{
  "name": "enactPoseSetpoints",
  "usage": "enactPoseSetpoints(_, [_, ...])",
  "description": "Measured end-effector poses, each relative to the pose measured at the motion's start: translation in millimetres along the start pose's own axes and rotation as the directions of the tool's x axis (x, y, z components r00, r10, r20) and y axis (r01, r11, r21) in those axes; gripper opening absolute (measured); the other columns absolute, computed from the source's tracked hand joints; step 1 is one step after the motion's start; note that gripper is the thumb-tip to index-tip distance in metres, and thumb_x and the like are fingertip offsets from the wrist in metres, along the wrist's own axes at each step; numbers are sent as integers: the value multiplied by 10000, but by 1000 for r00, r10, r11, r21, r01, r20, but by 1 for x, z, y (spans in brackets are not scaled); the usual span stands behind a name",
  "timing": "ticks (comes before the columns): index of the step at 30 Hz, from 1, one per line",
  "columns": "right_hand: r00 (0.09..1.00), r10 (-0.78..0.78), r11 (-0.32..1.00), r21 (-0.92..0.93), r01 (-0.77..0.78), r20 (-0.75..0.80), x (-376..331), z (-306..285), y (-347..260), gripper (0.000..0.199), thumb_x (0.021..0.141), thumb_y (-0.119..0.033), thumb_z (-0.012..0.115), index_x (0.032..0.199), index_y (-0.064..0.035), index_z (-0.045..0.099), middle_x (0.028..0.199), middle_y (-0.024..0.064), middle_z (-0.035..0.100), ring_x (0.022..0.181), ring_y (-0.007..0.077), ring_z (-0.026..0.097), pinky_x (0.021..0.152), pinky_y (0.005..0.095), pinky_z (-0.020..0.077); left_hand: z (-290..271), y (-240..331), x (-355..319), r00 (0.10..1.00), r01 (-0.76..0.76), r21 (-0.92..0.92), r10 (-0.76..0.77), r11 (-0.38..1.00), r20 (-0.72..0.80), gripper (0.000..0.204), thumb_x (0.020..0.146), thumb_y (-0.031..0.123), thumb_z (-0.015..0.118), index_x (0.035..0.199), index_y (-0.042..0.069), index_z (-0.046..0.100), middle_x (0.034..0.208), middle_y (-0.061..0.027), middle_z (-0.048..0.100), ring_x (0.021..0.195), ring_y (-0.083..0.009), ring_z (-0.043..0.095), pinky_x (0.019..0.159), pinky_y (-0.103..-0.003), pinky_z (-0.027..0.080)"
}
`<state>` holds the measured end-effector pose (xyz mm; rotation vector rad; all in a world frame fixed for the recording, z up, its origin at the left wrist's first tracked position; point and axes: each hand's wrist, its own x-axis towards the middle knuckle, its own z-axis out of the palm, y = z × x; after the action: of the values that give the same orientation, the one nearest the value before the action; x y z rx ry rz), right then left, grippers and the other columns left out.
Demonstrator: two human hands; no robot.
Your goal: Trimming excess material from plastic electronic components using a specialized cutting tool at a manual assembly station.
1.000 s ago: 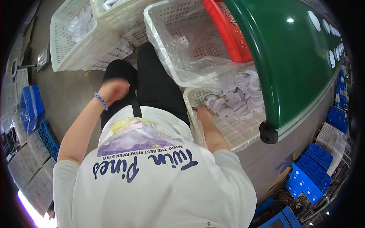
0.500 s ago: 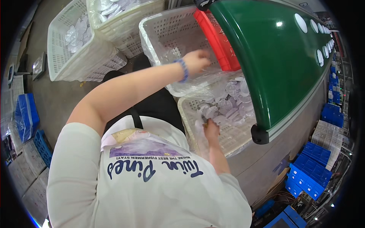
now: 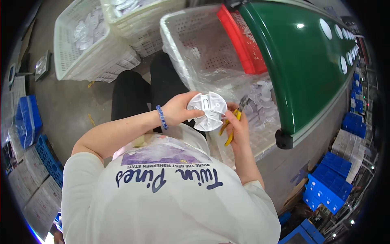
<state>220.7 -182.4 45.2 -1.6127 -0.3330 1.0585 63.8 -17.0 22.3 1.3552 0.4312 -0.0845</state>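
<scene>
Your left hand (image 3: pixel 178 109): fingers gripping one white disc (image 3: pixel 208 110), centre of frame. Your right hand (image 3: pixel 241 129): fingers at the disc's right edge, holding one pair of yellow-handled pliers (image 3: pixel 238 115). Counted: four white crates (image 3: pixel 65 46), upper left to centre right; one red tray (image 3: pixel 251 57), upper centre-right; one green belt (image 3: pixel 302 61), upper right.

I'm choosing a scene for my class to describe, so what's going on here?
A seated person is handling a round white plastic part in front of their body. The left hand grips it, while the right hand holds yellow-handled pliers, its fingertips at the part's edge. The pliers' jaws point away from the part. Beyond the right hand, white pieces lie in a plastic-lined crate, beside a green conveyor belt carrying white discs.
</scene>
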Motion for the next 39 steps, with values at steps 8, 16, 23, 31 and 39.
enactPoseSetpoints(8, [907,211,878,336,-340,364,-46,34,51,568,827,-114,592,1329,-32,339,1159,102,505,1102,201,476,923,317,382,-41,-32,-47,967,-63,-239,0,969,-253,523,801,39,639,1265,17,400,1111,-54,561,996,-102,536,855,-267,447])
enactPoseSetpoints(16, [897,-320,653,-615,442,304,-27,59,-11,673,691,-113,738,1282,-57,421,966,66,520,815,184,517,712,293,439,-39,-23,-52,901,-232,-395,43,889,-431,451,772,-30,589,1179,30,403,990,-54,559,915,-108,550,793,-255,455])
enactPoseSetpoints(23, [798,-432,333,-747,575,421,-24,76,-25,609,630,-96,740,1201,-82,529,977,115,544,855,256,540,697,328,459,-35,-28,-57,921,-244,-331,111,912,-374,674,721,-111,414,1368,69,351,1203,-60,528,1086,-113,514,947,-256,397])
enactPoseSetpoints(31, [769,-461,297,-740,604,442,-21,84,-30,607,641,-108,735,1208,-68,523,1007,133,525,917,291,532,773,359,444,-33,-38,-52,905,-261,-246,148,933,-399,653,724,-110,409,1353,61,378,1214,-70,530,1104,-120,507,956,-265,393])
enactPoseSetpoints(39, [774,-443,267,-757,596,453,-19,89,-35,617,639,-115,733,1215,-61,518,999,127,518,922,291,530,771,367,443,-29,-38,-54,886,-215,-155,125,964,-446,635,745,-92,429,1357,69,378,1191,-53,526,1079,-120,509,941,-258,393])
